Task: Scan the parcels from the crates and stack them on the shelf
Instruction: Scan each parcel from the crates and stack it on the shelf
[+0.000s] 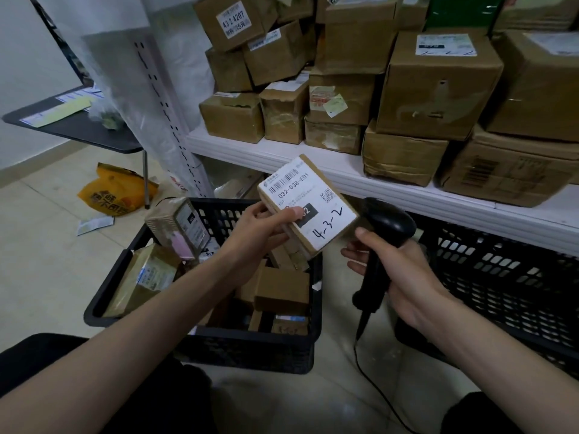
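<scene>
A white metal shelf (329, 166) stacked with taped brown cardboard boxes (438, 86) stood over two black plastic lattice crates on the tiled floor, the nearer crate (200, 336) part-filled with small parcels and the second crate (501, 277) at the right showing no contents from this angle. The scanning step appeared to be in hand: the left hand (260, 227) gripped a small flat brown cardboard parcel (305, 205) by its edge, thumb pressed on the white label, and held it tilted above the nearer crate and just below the shelf's front lip, while the right hand (404, 277) was wrapped around the grip of a black corded handheld barcode scanner (383, 239), its head close beside the parcel's lower right corner. The next move likely called for aiming the scanner at the barcode printed along the label's top edge, then lifting the parcel to a free spot among the shelved boxes. The label read "032-038-E01" beneath the barcode, with a QR code at the right and "4-3-2" handwritten in black marker; a box high on the shelf carried a sticker reading "43 2 4207" (233, 20). Writing on the crumpled yellow plastic bag (116, 192) on the floor was too blurred to make out.
</scene>
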